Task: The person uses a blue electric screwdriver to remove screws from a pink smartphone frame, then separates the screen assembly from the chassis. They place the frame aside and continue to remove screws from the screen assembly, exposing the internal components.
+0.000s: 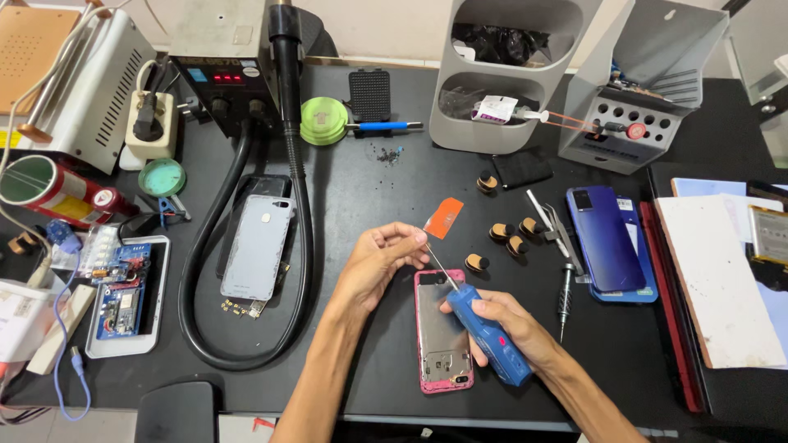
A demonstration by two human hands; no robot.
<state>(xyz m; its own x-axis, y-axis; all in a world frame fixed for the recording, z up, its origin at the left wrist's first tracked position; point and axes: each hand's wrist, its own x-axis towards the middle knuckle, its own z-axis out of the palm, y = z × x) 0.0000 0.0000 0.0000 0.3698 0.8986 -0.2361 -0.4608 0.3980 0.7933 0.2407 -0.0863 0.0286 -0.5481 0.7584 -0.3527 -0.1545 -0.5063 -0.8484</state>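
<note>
Right hand (pixel 501 321) clamped on blue screwdriver (pixel 486 332), over pink phone frame (pixel 442 332) at 6 o'clock. Left hand (pixel 379 261) fingertips pinched at its tip. Orange tab (pixel 444 217) at 12 of the frame; red can (pixel 57 190), white label, 9 o'clock.

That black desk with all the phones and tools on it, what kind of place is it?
It looks like a phone repair bench. A pink opened phone frame lies under the person's hands, the right hand holds a blue screwdriver, and a hot-air rework station with a thick black hose stands behind.
</note>
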